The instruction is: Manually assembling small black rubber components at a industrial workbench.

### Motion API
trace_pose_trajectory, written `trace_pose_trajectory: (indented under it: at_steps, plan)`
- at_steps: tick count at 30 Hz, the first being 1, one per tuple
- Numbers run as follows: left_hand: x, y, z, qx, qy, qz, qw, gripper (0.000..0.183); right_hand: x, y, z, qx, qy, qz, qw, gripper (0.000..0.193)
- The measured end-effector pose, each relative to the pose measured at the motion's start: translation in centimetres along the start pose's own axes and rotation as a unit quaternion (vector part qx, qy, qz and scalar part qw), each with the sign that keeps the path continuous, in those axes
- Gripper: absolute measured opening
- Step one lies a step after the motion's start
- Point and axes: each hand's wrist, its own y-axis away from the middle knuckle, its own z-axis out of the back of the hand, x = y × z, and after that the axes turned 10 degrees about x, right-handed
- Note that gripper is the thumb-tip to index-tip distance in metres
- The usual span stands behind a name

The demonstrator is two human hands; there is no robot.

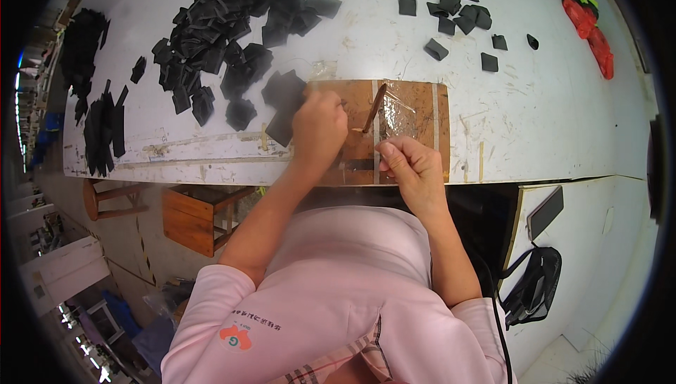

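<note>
A brown board point(441, 113) lies at the table's front edge, with pale tape strips across it and a glossy, wet-looking patch point(400, 118) right of its middle. On it rests a slim brown stick point(375, 108), possibly a brush. My left hand point(320, 125) is closed over the board's left side, beside dark fabric pieces point(285, 91); whatever its curled fingers hold is hidden. Over the front right part of the board, my right hand point(414, 165) has thumb and forefinger pinched together. Anything between them is too small to make out.
A large heap of black fabric pieces point(225, 21) covers the table's far left. Several folded black squares point(458, 14) lie scattered at the far right, near a red plastic bag point(590, 28). Black strips point(104, 134) lie at the left edge. A wooden stool point(189, 218) stands below.
</note>
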Motion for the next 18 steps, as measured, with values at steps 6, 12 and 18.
trace_pose_trajectory:
  at_steps: [6, 12, 18]
  plan:
    - [-2.7, 2.3, 4.7, 0.033, 0.509, 0.126, 0.851, 0.006, 2.5, 0.5, -1.2, -0.059, 0.124, 0.137, 0.981, 0.008]
    - [-4.4, 4.0, 6.4, 0.137, 0.701, 0.105, 0.692, 0.012, 4.6, 0.6, -1.5, -0.126, 0.132, 0.196, 0.963, 0.013]
    - [-6.3, 4.5, 5.8, 0.042, 0.589, 0.027, 0.807, 0.008, 4.6, 0.8, -1.4, -0.133, 0.122, 0.22, 0.959, 0.011]
